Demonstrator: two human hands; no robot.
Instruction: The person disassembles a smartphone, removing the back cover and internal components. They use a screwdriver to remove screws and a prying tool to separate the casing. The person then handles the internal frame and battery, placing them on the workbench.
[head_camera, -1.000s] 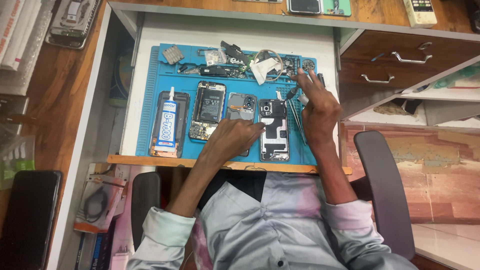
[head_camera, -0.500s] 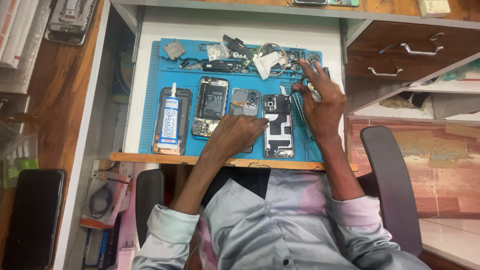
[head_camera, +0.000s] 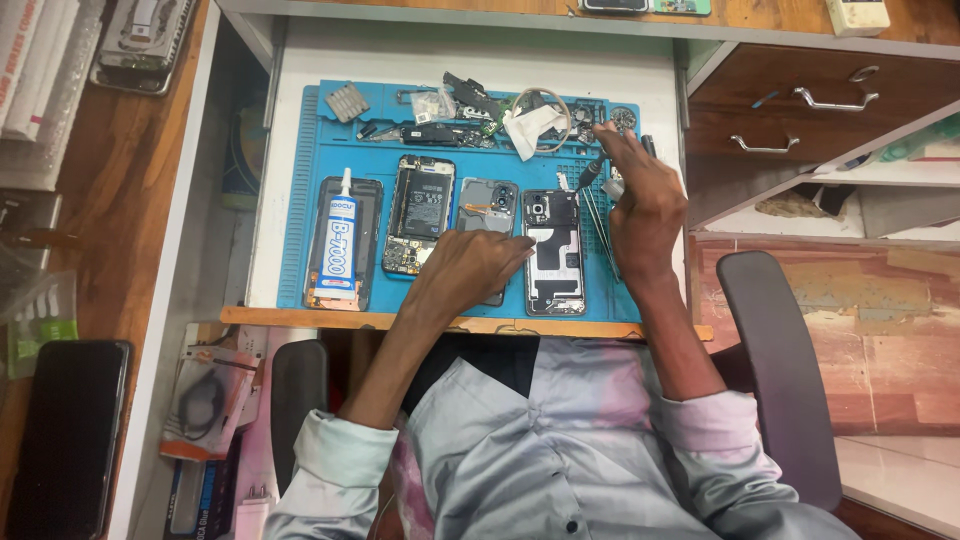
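Note:
A blue work mat (head_camera: 300, 200) carries several opened phones. My left hand (head_camera: 470, 270) rests flat on the mat, fingers over the lower edge of a grey phone back cover (head_camera: 487, 204) and touching the dark opened phone (head_camera: 553, 255) beside it. My right hand (head_camera: 640, 200) is raised at the mat's right side, fingers closed around a small dark screwdriver (head_camera: 590, 172) whose tip points toward the opened phone. Tweezers (head_camera: 600, 235) lie on the mat just left of that hand.
A glue tube (head_camera: 340, 235) lies on a phone frame at the mat's left. Another opened phone (head_camera: 420, 215) sits next to it. Loose parts and white tissue (head_camera: 530, 125) crowd the mat's far edge. Open drawers (head_camera: 800, 110) stand right; a black phone (head_camera: 65, 440) lies lower left.
My right hand has drawn back slightly to the right and lifted the screwdriver away from the opened phone. My left hand has stayed on the mat.

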